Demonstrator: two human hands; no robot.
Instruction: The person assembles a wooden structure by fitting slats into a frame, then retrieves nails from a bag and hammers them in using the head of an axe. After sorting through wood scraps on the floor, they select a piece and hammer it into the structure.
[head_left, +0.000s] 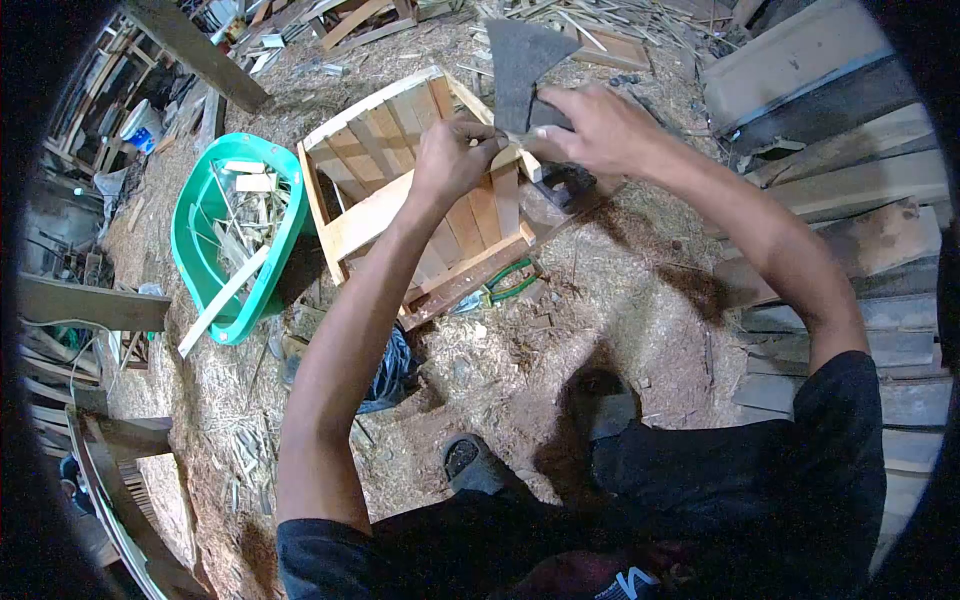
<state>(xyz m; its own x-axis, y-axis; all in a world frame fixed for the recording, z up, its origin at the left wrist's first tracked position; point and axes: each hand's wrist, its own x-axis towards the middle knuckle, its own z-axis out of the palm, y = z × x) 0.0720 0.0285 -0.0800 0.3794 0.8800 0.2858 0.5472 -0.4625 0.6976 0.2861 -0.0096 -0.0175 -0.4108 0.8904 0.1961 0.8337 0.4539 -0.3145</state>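
Observation:
My right hand (600, 130) is closed around the lower part of a dark axe head (515, 70), whose flared blade points up and away from me. No handle can be made out. My left hand (455, 162) is shut in a pinch just left of it, over the upper right corner of a wooden slatted crate (465, 225). Whatever the left fingertips hold is too small to name. Both hands nearly meet at a short pale wood end (528, 163) on that corner. A black object (565, 190) lies beneath the right hand.
A green plastic tub (182, 235) of wood offcuts stands left of the crate. Green-handled pliers (515, 283) lie by its near edge, a dark plastic bag (392, 375) nearer me. Stacked boards (850, 190) line the right side; a post (195, 55) rises at upper left. Shavings cover the floor.

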